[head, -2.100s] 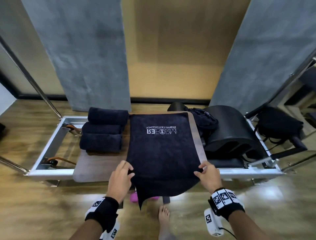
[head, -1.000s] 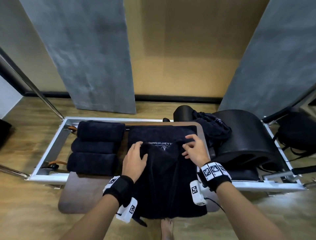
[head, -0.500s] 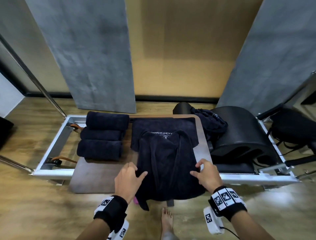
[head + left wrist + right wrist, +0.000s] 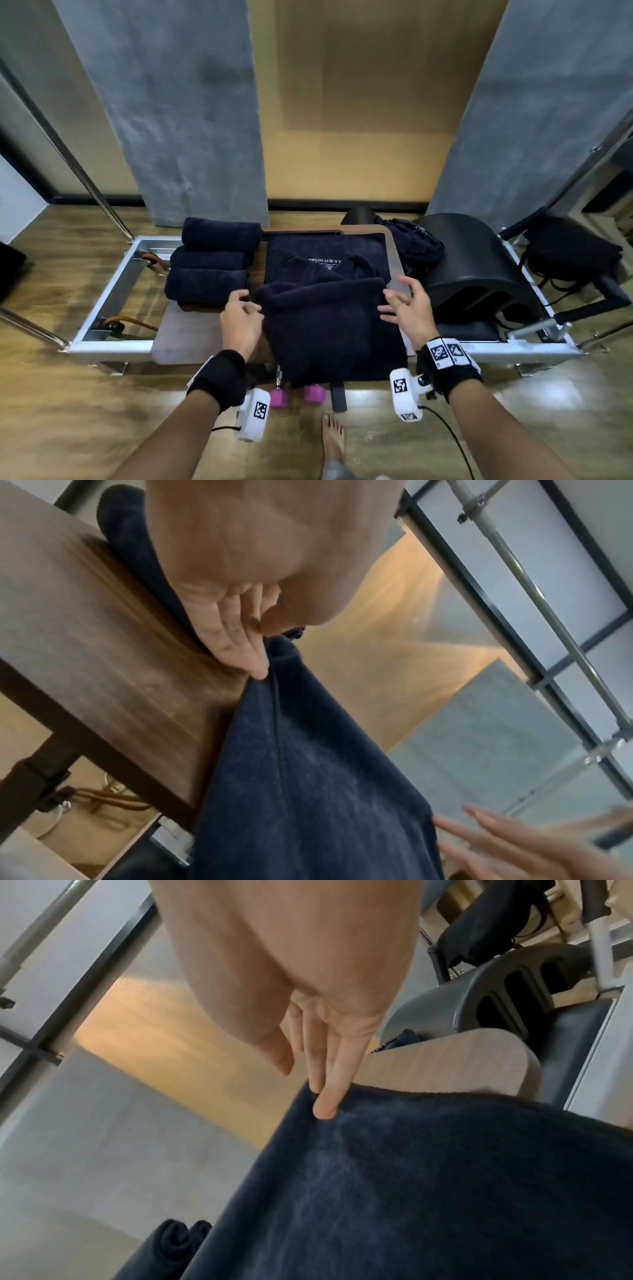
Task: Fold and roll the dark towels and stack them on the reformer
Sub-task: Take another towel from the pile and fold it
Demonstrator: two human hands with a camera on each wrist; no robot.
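**Dark towel half-folded on the reformer, both hands at its fold**

The reformer (image 4: 102, 339), a silver metal frame on the wood floor (image 4: 68, 411), carries a brown wooden counter (image 4: 191, 339) across its middle. On the right part of the frame sits a black arched barrel (image 4: 479, 260), close to the counter's right edge, with a crumpled dark cloth (image 4: 414, 243) bunched between the two. A black bag (image 4: 568, 257) lies farther right, outside the frame.

The dark towel (image 4: 329, 325) is spread over the counter, its near end doubled back toward the far end and its near fold hanging over the counter's front edge; pale lettering shows on the layer beneath. Just left of it, three rolled towels (image 4: 212, 263) lie side by side on the counter, near the towel's left edge.

The left hand (image 4: 241, 322) pinches the left corner of the folded layer, thumb against fingers (image 4: 240, 653) with cloth between them. The right hand (image 4: 407, 308) is at the right corner with fingers spread and fairly straight; in the right wrist view two fingertips (image 4: 325, 1107) press on the towel's edge.

Below the counter's front edge, a pink dumbbell (image 4: 298, 394) lies on the floor, partly hidden by the hanging towel, and a bare foot (image 4: 332, 442) stands near it
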